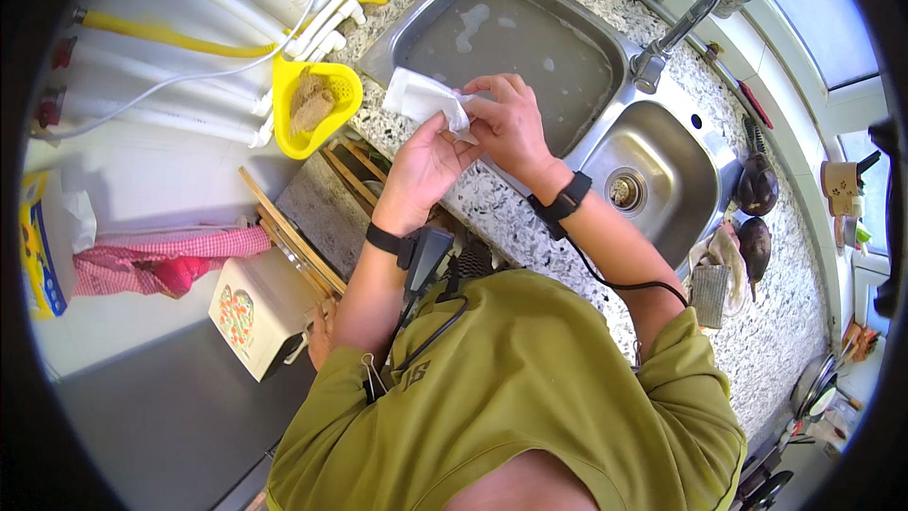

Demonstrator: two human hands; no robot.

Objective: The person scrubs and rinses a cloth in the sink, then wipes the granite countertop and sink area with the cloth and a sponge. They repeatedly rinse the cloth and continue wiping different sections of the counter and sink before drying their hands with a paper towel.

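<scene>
Over the near left edge of the large sink basin, my two hands meet on a crumpled white tissue (pixel 424 100). My right hand (pixel 511 128) pinches it from above with bent fingers. Palm turned up, my left hand (pixel 427 168) grips its lower corner between thumb and fingers. The tissue's loose end sticks out to the left, above the speckled stone counter (pixel 497 213). Part of it is hidden behind my fingers. Each wrist wears a black strap.
Cloudy water with foam stands in the large basin (pixel 430 0); a smaller basin (pixel 667 147) with a drain adjoins it, beneath a curved tap (pixel 653 61). A yellow corner strainer (pixel 345 85) holds brown scrubbers. Two dark eggplants (pixel 757 185) lie right, near a grey-white cloth (pixel 726 260).
</scene>
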